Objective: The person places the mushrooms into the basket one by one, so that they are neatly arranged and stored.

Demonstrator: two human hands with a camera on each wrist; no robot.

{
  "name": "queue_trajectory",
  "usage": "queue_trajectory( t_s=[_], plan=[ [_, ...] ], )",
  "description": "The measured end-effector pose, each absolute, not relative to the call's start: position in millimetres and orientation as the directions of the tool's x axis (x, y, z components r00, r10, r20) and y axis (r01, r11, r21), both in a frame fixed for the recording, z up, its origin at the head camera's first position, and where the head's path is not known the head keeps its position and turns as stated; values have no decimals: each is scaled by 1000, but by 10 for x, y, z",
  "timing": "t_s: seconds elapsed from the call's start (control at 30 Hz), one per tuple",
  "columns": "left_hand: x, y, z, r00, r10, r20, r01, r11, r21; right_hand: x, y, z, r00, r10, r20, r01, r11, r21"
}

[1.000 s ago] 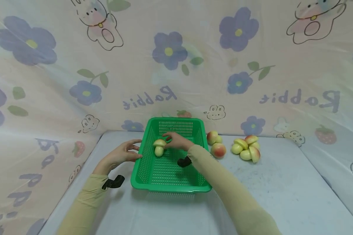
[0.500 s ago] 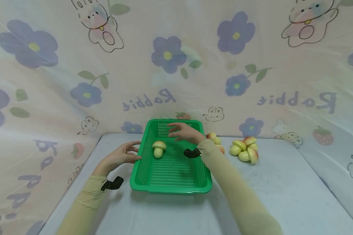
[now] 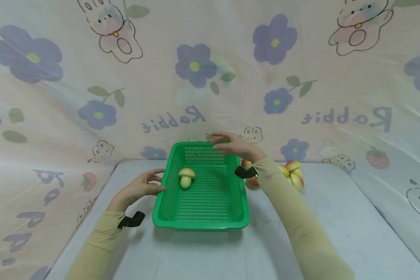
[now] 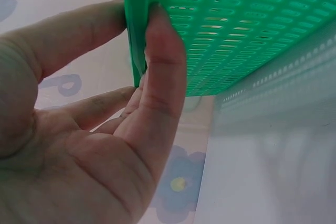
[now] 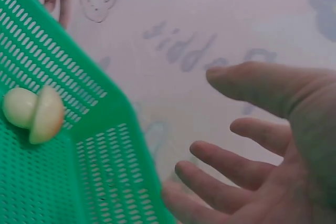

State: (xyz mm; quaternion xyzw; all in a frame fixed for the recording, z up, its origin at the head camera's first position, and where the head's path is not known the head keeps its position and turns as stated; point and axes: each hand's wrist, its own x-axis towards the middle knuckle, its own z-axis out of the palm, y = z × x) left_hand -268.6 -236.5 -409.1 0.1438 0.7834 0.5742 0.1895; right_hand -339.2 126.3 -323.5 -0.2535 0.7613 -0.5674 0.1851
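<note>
A green plastic basket (image 3: 210,202) with slotted walls stands on the white table. Inside, toward its left wall, lies one toy mushroom (image 3: 186,178), pale yellow with a reddish tinge on the cap. My left hand (image 3: 140,188) holds the basket's left rim; the left wrist view shows the thumb and fingers (image 4: 164,72) on either side of that rim. Above the far right corner of the basket hovers my right hand (image 3: 236,146), its fingers spread and nothing in them. In the right wrist view the mushroom (image 5: 39,114) is apart from that hand.
More toy mushrooms (image 3: 295,177) sit in a cluster on the table right of the basket. Others (image 3: 252,182) close to the basket's right wall are partly hidden behind my right wrist. A patterned curtain (image 3: 210,105) hangs behind and beside the table.
My right hand has left the mushroom in the basket and risen up and right, past the far right corner, its fingers opening out. My left hand stays at the rim.
</note>
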Motion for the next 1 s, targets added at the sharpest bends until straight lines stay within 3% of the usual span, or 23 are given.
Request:
queue_trajectory(
  t_s=[0.63, 1.0],
  plan=[
    [-2658, -2408, -4108, -885, 447, -132, 23, 325, 946, -3115, 2053, -3031, -857, -510, 73, -211, 218, -953],
    [-2678, -2373, -4094, -882, 455, -124, 34, 323, 946, -2953, 2639, -3137, -900, -436, 19, -164, 297, -941]
  ],
)
